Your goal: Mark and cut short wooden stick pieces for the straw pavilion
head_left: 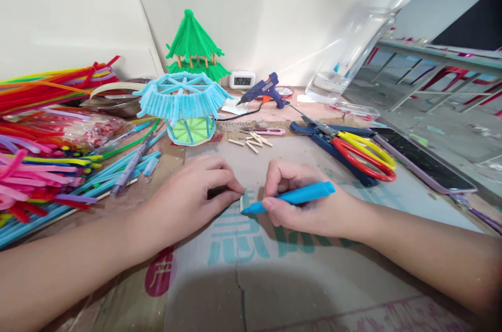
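Observation:
Between the thumb and fingertips of my left hand [200,191] is a short wooden stick [241,204], held upright over the cardboard [204,290]. My right hand [294,193] grips a blue marker [301,195], its tip at the lower end of the stick. Several cut stick pieces [257,140] lie loose farther back. Behind my left hand stands a light-blue pipe-cleaner roof structure [184,99] on a green-and-blue base. A green pipe-cleaner pavilion [192,42] rises behind that.
Pipe cleaners [43,175] in many colours crowd the left side. At the back are a glue gun [262,90], a digital clock [242,80] and a clear plastic jug [345,49]. Scissors [364,154], blue-handled pliers [333,146], a pink craft knife [269,132] and a phone [423,157] lie around.

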A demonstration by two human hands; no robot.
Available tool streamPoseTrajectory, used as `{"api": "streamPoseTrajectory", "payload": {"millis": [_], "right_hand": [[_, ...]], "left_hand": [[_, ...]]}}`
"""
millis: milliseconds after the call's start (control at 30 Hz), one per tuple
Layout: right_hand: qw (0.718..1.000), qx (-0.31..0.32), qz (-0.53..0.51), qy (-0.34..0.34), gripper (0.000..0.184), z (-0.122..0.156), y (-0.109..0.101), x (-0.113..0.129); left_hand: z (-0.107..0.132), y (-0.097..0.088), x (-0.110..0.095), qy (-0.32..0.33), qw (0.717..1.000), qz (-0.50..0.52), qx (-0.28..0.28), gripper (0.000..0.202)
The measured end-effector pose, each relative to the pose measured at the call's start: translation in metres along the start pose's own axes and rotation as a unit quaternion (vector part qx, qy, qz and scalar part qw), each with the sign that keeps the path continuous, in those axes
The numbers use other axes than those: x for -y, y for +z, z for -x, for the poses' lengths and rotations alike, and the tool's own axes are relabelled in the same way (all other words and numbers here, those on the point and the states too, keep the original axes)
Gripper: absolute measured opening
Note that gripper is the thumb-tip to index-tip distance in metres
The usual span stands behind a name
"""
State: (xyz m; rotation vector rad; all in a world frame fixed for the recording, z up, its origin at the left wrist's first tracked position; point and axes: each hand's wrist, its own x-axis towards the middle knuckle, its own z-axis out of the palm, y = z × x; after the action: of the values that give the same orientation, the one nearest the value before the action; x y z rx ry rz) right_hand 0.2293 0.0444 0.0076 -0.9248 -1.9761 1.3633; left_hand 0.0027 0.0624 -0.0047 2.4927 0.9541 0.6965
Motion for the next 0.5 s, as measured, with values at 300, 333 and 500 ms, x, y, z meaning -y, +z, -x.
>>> {"api": "streamPoseTrajectory", "payload": {"millis": [300,333,500], "right_hand": [[0.998,-0.044,0.033,0.018,0.017,-0.0006,-0.0003,0.0004],[0.998,-0.041,0.037,0.018,0.017,-0.0005,-0.0005,0.0001],[1.0,-0.018,0.024,0.001,0.017,0.0,-0.0009,0.0002]], "left_hand": [[0.0008,-0.0005,-0.0001,-0.001,1.0,-0.007,0.005,0.011],[0.0008,-0.0004,-0.0002,-0.001,1.0,-0.008,0.005,0.011],[0.0007,0.0003,-0.0004,-0.004,1.0,-0.004,0.001,0.011]]}}
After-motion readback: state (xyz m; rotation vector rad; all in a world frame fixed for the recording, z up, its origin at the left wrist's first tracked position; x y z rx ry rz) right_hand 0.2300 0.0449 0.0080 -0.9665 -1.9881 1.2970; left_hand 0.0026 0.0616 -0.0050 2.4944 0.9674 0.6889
